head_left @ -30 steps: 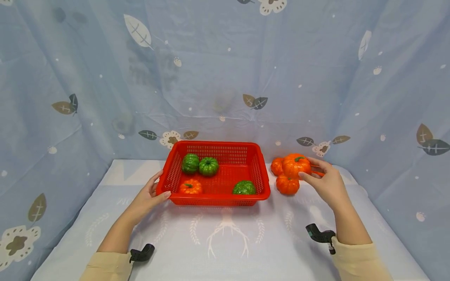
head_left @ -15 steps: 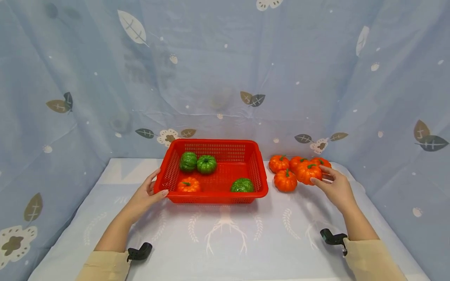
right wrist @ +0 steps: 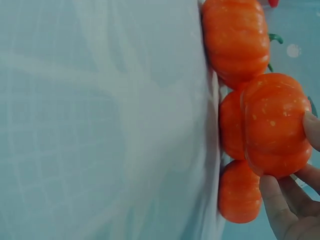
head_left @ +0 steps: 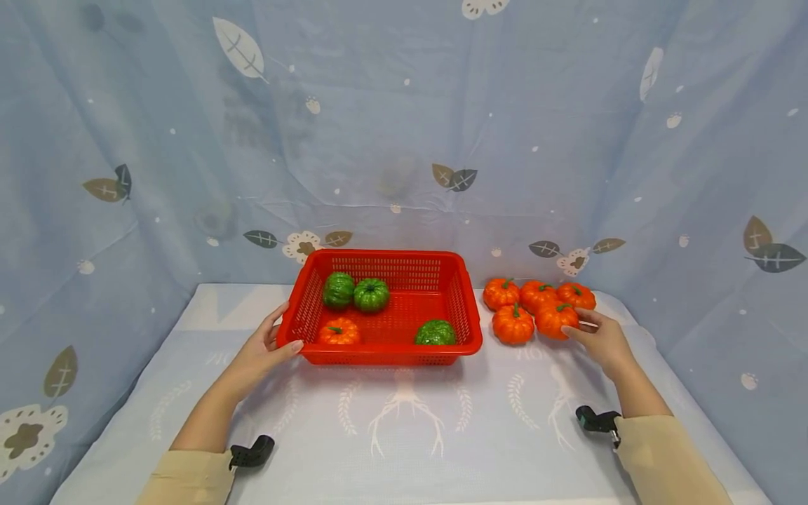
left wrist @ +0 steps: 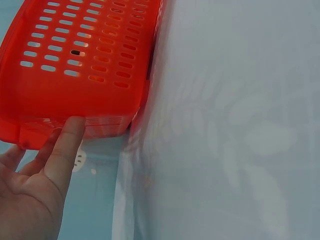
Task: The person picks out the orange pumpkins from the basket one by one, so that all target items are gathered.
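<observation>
My left hand holds the front left corner of a red plastic basket, thumb at the front and fingers along the side wall. Inside the basket, two green pumpkins sit at the back left, an orange pumpkin at the front left and another green one at the front right. On the right, my right hand pinches a small orange pumpkin between thumb and fingers. That pumpkin hides part of those behind it in the right wrist view.
Several orange pumpkins cluster on the table to the basket's right, close to the held one. A blue patterned curtain rises behind the table and along both sides. Black wrist cameras sit at both sleeves.
My right hand has carried its orange pumpkin rightward and down, beside the others, uncovering those behind. My left hand stays at the basket corner, and the head view has shifted slightly.
</observation>
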Action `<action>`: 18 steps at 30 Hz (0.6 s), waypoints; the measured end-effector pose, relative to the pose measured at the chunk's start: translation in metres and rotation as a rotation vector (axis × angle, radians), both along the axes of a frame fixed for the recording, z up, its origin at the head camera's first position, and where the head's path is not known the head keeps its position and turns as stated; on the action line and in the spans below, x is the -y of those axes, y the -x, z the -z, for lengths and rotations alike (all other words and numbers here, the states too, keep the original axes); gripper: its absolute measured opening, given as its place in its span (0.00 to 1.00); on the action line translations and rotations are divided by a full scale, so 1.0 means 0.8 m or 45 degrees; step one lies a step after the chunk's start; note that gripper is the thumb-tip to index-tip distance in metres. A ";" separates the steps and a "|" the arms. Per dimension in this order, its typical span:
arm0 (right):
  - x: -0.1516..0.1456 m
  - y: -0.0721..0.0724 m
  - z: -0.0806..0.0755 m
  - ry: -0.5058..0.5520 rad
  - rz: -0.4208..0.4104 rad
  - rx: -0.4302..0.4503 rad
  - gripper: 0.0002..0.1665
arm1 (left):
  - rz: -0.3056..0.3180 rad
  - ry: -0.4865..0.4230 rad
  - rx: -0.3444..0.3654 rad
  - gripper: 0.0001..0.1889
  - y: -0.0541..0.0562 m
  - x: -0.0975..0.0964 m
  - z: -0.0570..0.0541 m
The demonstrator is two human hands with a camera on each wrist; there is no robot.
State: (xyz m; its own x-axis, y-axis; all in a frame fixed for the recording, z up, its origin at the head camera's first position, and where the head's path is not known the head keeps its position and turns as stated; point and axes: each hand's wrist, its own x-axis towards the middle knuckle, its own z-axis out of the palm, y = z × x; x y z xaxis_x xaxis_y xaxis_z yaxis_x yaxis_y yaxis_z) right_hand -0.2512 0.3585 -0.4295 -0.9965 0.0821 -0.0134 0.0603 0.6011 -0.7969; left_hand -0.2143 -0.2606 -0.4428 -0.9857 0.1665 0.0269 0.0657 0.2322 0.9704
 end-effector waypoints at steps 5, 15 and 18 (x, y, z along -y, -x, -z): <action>-0.007 0.007 0.009 -0.050 -0.012 0.044 0.43 | -0.005 0.001 0.005 0.47 -0.001 0.000 0.000; -0.009 0.008 0.021 0.024 -0.045 0.144 0.43 | -0.022 0.027 0.014 0.48 -0.001 -0.001 -0.002; -0.009 0.008 0.023 0.039 -0.052 0.156 0.42 | -0.027 0.028 0.015 0.48 -0.001 -0.001 -0.001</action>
